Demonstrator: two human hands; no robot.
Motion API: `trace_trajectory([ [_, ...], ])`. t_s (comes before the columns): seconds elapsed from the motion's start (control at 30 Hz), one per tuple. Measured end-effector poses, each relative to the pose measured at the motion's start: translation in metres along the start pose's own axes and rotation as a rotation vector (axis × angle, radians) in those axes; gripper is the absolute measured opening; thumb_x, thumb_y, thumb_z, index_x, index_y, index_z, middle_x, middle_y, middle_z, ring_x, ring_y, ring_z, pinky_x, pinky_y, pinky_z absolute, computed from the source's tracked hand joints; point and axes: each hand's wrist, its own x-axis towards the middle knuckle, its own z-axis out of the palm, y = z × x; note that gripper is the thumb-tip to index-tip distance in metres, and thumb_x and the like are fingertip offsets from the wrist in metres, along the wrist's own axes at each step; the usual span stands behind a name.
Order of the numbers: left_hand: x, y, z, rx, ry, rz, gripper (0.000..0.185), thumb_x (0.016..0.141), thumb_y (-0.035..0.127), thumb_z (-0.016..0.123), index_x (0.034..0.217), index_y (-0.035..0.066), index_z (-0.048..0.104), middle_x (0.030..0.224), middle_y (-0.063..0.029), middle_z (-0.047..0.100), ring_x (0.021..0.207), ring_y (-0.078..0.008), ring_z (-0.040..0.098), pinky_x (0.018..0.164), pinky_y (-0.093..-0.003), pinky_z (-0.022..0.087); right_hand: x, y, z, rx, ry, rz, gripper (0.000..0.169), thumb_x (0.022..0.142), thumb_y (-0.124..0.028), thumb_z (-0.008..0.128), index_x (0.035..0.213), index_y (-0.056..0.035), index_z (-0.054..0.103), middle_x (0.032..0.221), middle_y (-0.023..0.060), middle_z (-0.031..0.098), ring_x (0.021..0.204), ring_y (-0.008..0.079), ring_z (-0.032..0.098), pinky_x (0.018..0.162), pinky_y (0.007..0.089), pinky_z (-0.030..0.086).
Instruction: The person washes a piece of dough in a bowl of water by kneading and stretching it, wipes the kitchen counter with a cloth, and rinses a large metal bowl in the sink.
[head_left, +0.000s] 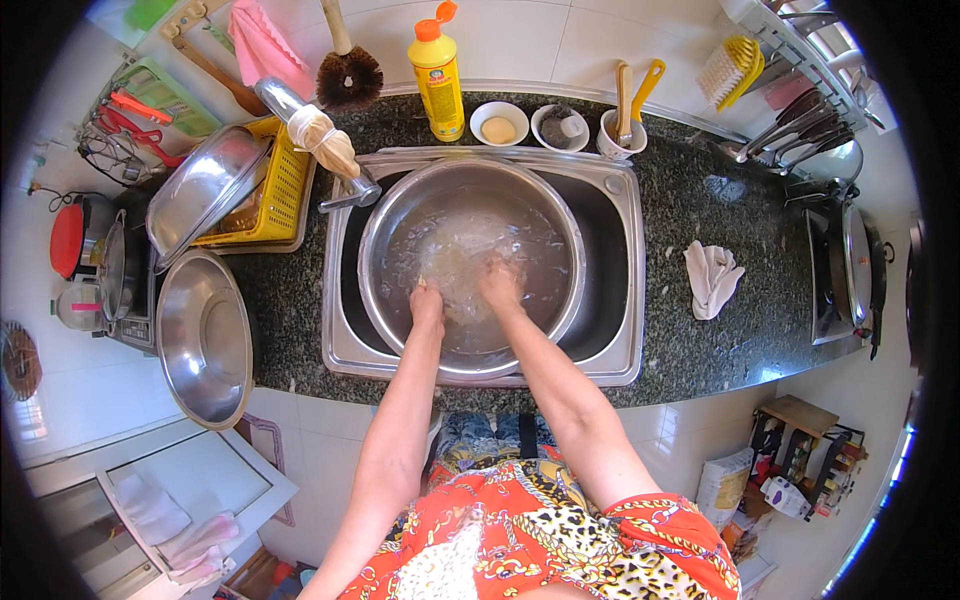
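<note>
A large round metal basin full of cloudy, rippling water rests across the steel sink. My left hand dips into the water left of the basin's middle, with something small and pale at its fingertips that I cannot identify. My right hand is partly under the surface to the right, blurred by splashing; whether it grips anything is hidden. Above the basin's upper left rim stands the faucet, its neck wrapped in a tied cloth.
Behind the sink are a yellow squeeze bottle, a bowl with a yellowish piece, a bowl with a scourer and a cup with brushes. An empty metal basin and yellow basket stand left; a folded cloth lies right.
</note>
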Motion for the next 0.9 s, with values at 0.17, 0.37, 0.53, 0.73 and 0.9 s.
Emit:
trace_trajectory([
  [0.17,0.019,-0.004,-0.005,-0.709,-0.433,-0.515,0.049,0.086,0.045,0.03,0.117,0.01,0.041,0.113,-0.0116,0.048,0.104,-0.028,0.046,0.085,-0.0462,0.038,-0.016,-0.055,-0.028,0.685,-0.101,-0.13,0.03,0.071,-0.017,0.054,0.097,-0.0038,0.05,0.097,0.0219,0.051,0.087,0.038,0.049,0.077,0.0396,0.04],
  [0.37,-0.004,0.043,-0.017,-0.892,-0.839,-0.456,0.036,0.082,0.043,0.044,0.093,0.011,0.054,0.082,-0.0068,0.061,0.061,-0.0192,0.058,0.055,-0.0348,0.048,-0.078,-0.093,-0.083,0.546,0.067,-0.593,0.019,0.064,-0.007,0.059,0.082,-0.0065,0.052,0.078,0.0107,0.049,0.072,0.0274,0.052,0.058,0.0356,0.043],
  [0.53,-0.008,0.031,0.003,-1.089,-0.903,-0.306,0.04,0.082,0.046,0.043,0.1,0.012,0.052,0.098,-0.01,0.056,0.077,-0.0172,0.055,0.063,-0.033,0.047,-0.059,-0.086,-0.074,0.44,0.216,-0.766,0.011,0.063,-0.013,0.063,0.064,-0.0103,0.052,0.061,0.0052,0.05,0.055,0.0207,0.053,0.044,0.0317,0.042],
  [0.73,0.055,-0.035,0.006,-1.069,-1.145,0.175,0.035,0.084,0.036,0.038,0.107,0.011,0.048,0.102,-0.0083,0.054,0.091,-0.0189,0.053,0.076,-0.0334,0.045,-0.009,-0.082,-0.058,0.365,0.108,-0.382,0.027,0.077,-0.028,0.049,0.066,-0.0049,0.057,0.062,0.0167,0.056,0.06,0.032,0.056,0.052,0.0406,0.043],
  [0.9,-0.03,0.035,0.008,-0.662,-0.325,-0.159,0.03,0.089,0.025,0.033,0.107,0.005,0.046,0.105,-0.0119,0.052,0.093,-0.0225,0.054,0.079,-0.0366,0.046,0.034,-0.023,-0.04,0.375,0.092,-0.024,0.036,0.083,-0.032,0.039,0.077,-0.0029,0.06,0.07,0.0217,0.057,0.071,0.0385,0.055,0.066,0.0457,0.041],
])
